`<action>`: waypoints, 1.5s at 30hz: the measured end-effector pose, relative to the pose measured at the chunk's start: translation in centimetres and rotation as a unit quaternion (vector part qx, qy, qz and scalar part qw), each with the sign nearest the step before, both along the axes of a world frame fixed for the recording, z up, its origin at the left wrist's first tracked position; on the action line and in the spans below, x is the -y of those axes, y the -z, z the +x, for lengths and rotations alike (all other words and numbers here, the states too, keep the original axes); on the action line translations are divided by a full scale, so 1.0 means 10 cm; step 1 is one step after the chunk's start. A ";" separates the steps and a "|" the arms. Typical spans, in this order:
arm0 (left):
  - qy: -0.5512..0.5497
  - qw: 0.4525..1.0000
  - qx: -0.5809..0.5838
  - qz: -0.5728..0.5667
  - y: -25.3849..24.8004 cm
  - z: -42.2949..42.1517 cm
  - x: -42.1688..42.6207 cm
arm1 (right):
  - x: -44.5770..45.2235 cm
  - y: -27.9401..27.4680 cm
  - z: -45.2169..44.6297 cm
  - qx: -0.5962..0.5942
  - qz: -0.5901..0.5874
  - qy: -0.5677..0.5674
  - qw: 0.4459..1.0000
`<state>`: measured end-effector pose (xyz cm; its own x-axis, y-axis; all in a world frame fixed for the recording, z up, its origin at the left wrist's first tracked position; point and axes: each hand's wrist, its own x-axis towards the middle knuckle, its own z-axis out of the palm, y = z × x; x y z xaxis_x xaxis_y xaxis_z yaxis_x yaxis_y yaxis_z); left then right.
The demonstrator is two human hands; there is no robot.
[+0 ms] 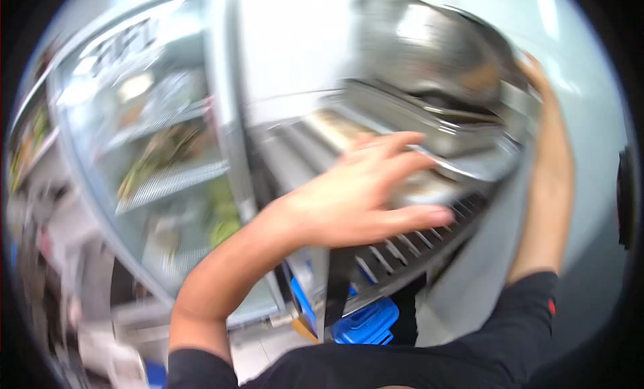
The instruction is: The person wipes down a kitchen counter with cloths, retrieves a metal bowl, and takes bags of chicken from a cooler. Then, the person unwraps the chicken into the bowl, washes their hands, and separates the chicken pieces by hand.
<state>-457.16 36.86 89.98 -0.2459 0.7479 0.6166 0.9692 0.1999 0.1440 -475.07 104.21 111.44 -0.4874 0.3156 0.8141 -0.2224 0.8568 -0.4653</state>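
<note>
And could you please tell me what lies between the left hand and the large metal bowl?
In the head view, rectangular metalware lies between the left hand and the large metal bowl; blur hides how many pieces there are.

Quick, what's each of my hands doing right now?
Left hand: open, fingers spread, over the slatted rack.
Right hand: at the big metal bowl's side, partly hidden; grip can't be told.
</note>
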 end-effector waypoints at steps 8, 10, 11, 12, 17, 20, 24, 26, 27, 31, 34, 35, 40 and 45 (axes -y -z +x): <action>0.003 0.998 -0.048 0.049 0.18 -0.22 0.00 | 1.36 0.69 -1.13 0.062 0.144 0.032 0.987; 0.005 0.999 -0.028 0.025 0.17 -0.32 -0.02 | 1.52 0.81 -1.12 0.072 0.143 0.040 0.986; -0.003 0.999 -0.030 0.021 0.14 -0.33 0.01 | 1.61 0.87 -1.14 0.079 0.141 0.041 0.986; -0.013 0.999 -0.035 0.012 0.12 -0.35 0.06 | 1.71 0.91 -1.15 0.079 0.146 0.038 0.985; -0.003 0.999 -0.043 -0.021 0.12 -0.39 -0.13 | 1.71 1.18 -1.04 0.092 0.139 0.034 0.985; 0.000 0.998 -0.053 -0.037 0.12 -0.40 -0.14 | 1.83 1.26 -0.99 0.091 0.143 0.032 0.985; -0.007 0.998 -0.053 -0.039 0.18 -0.49 -0.19 | 1.92 1.36 -0.89 0.096 0.149 0.036 0.984; -0.008 0.998 -0.041 -0.040 0.19 -0.51 -0.20 | 1.95 1.42 -0.81 0.099 0.151 0.038 0.983; -0.009 0.998 -0.037 -0.041 0.16 -0.50 -0.24 | 1.95 1.41 -0.76 0.098 0.151 0.040 0.983; -0.021 0.999 -0.020 -0.035 0.08 -0.49 -0.23 | 2.18 1.51 -0.55 0.095 0.158 0.040 0.982; -0.026 0.999 -0.041 -0.017 0.05 -0.52 -0.19 | 2.44 1.56 -0.29 0.084 0.170 0.035 0.981; -0.009 0.998 -0.039 0.048 0.02 -0.55 -0.17 | 2.58 1.56 -0.18 0.077 0.180 0.028 0.980; 0.014 0.878 -0.143 0.457 0.52 -0.29 0.54 | 3.71 1.48 0.55 0.023 0.239 -0.051 0.970; -0.167 0.924 -0.032 0.342 2.02 0.72 2.86 | 5.58 1.44 1.86 -0.044 0.320 -0.190 0.927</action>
<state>-449.92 8.25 69.79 -0.3387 0.0666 0.9385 0.8812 0.3722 0.2916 -456.49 48.44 97.04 -0.3878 -0.4264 0.8172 -0.5782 0.8030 0.1446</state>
